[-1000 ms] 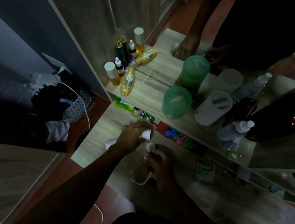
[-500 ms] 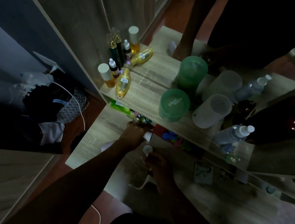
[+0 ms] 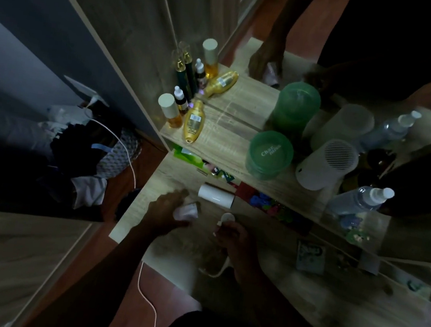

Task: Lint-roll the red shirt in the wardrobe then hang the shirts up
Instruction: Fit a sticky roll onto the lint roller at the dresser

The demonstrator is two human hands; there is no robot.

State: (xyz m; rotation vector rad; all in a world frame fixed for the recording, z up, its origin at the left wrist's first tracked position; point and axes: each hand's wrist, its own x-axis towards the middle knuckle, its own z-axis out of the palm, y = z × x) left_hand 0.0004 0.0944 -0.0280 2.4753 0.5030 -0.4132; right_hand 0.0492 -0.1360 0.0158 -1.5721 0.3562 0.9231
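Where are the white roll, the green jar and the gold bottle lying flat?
white roll (image 3: 216,195), head view, middle of its side
green jar (image 3: 270,152), head view, centre of its lid
gold bottle (image 3: 194,121), head view, its label

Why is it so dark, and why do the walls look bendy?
Head view: the room is dim; only the shelf with the green jar catches light. The wide lens curves the wardrobe panels. The left hand looks smeared by motion, the white roll sharp.

Matt wood-grain shelf (image 3: 229,137); glossy white roll (image 3: 216,196) at its 6 o'clock; translucent green plastic jar (image 3: 269,154); shiny gold bottle (image 3: 194,121); crumpled paper (image 3: 186,212).
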